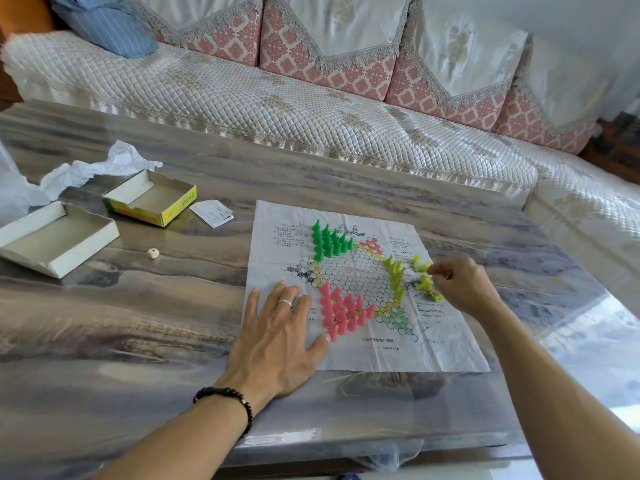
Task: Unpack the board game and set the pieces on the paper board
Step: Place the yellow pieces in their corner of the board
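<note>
Pressing our left hand (277, 336) flat on the near-left corner of the paper board (446, 344), fingers straight and spread, thumb tip touching the nearest of the pink pieces (341, 311), we steady the sheet on the glossy tabletop (138, 323). Our right hand (462, 287) hovers over the board's right side, its fingers curled and pinching a yellow-green piece (430, 268) between thumb and forefinger. More yellow-green pieces (396, 275) stand in a loose line along the right edge of the printed hexagon grid, and several others lie or lean just beside our right hand, some tipped over. The pink pieces stand packed in a triangle on the near-left point of the star; the green pieces (330, 242) stand in a similar cluster on the far-left point. We wear a ring on the left hand and a dark bead bracelet (230, 400) on that wrist. To the left, well apart from the board, sit two open halves of the game box: the white tray (57, 239) nearer us and the yellow-sided lid (152, 199) behind it. A small pale die (153, 253) rests between tray and board, a folded slip of paper (212, 212) lies near the lid, and crumpled white wrapping (100, 168) sits behind. A quilted sofa (277, 105) lines the far side.
</note>
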{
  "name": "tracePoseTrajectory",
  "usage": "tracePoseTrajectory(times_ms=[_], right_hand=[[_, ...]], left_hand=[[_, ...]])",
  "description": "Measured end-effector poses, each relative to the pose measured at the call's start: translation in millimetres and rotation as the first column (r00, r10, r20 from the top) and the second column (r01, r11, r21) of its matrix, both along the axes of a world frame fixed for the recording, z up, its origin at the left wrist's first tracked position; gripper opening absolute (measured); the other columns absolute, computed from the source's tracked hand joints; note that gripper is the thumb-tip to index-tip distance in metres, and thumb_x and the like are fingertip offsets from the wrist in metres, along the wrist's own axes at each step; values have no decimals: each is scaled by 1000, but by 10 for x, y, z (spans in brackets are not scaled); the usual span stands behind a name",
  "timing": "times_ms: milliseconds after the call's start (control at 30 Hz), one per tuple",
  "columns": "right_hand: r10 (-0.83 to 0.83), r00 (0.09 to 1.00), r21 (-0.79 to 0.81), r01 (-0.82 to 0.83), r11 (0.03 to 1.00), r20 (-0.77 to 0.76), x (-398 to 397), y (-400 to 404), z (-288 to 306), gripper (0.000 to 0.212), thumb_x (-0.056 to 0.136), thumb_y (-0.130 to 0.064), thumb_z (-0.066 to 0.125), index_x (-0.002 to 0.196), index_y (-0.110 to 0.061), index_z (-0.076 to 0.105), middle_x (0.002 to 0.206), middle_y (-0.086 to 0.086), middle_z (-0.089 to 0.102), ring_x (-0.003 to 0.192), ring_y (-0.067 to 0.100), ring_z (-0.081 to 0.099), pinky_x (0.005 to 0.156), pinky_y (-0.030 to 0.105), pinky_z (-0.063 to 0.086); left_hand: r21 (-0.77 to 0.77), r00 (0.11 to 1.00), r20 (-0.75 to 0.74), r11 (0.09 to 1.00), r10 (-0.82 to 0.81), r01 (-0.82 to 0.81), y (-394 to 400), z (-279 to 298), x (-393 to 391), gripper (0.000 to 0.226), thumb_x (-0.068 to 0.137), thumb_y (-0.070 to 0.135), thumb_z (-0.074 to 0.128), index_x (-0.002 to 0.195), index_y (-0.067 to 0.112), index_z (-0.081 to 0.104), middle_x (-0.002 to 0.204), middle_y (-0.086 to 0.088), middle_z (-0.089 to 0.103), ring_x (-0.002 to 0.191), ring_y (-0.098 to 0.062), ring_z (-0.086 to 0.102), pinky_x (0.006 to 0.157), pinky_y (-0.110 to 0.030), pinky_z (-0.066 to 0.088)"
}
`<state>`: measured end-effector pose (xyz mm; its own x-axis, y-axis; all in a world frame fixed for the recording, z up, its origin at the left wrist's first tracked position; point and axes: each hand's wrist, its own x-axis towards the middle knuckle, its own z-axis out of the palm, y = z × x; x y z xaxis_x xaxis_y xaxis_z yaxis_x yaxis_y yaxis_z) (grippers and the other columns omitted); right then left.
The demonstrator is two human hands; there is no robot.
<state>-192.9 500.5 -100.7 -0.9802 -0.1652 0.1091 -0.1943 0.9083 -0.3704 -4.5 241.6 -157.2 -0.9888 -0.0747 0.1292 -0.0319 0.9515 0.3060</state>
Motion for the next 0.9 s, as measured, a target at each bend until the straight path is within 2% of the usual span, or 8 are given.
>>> tracePoseTrajectory(times_ms=[167,267,400,467,533,700,800,900], right_hand=[[120,993,244,-119,962,10,75,-19,-56,34,81,-14,67,114,-23,69,106,2,66,92,20,61,82,39,52],[171,985,381,-147,913,-30,82,-57,-105,26,86,-16,65,110,-25,70,111,1,66,97,22,62,87,44,49],[180,982,424,-136,895,-65,59,-36,-110,19,88,-18,64,105,-24,70,111,-1,63,103,21,58,90,43,44],[159,982,337,-116,934,-102,41,-29,-71,17,87,-20,66,103,-21,71,104,0,58,99,21,55,85,40,45],[111,986,177,-88,980,-124,25,-42,-10,13,85,-20,67,96,-17,74,92,-1,60,85,18,57,75,34,46],[63,995,-98,-70,993,-71,35,-131,24,5,80,-16,69,82,-15,74,69,-8,67,65,4,60,60,19,46],[62,998,-132,-65,989,-25,44,-162,-41,4,81,-16,71,84,-14,73,69,-7,66,62,3,59,55,13,40],[87,996,-95,-87,992,-4,39,-178,-97,5,83,-16,70,85,-13,73,71,-8,65,64,1,58,59,15,43]], left_hand=[[-2,1000,-2,1000,-2,2,2,6,5,67,90,61,30,143,20,30,156,-3,23,148,-20,5,119,-50,2],[3,1000,-3,1000,0,0,1,8,7,66,91,61,31,143,20,30,157,-3,23,148,-19,6,119,-50,2],[-3,1000,3,1000,-1,1,1,7,4,68,91,61,30,144,20,29,157,-4,22,148,-20,5,119,-51,2],[-5,1000,4,1000,-2,2,1,10,5,67,91,61,30,144,20,29,158,-3,22,148,-19,4,119,-51,3],[-3,1000,5,1000,-2,2,-1,12,7,66,91,61,29,143,21,29,158,-3,21,148,-19,3,119,-50,3],[4,1000,2,1000,-1,1,0,14,8,67,91,62,29,144,21,29,157,-2,21,148,-19,4,119,-50,2],[12,1000,-7,1000,1,-1,3,8,7,67,90,61,30,143,20,31,156,-2,24,148,-18,5,119,-49,2],[11,1000,-8,1000,2,-2,3,4,5,67,90,61,30,143,21,32,156,-1,24,148,-18,5,119,-49,3]])
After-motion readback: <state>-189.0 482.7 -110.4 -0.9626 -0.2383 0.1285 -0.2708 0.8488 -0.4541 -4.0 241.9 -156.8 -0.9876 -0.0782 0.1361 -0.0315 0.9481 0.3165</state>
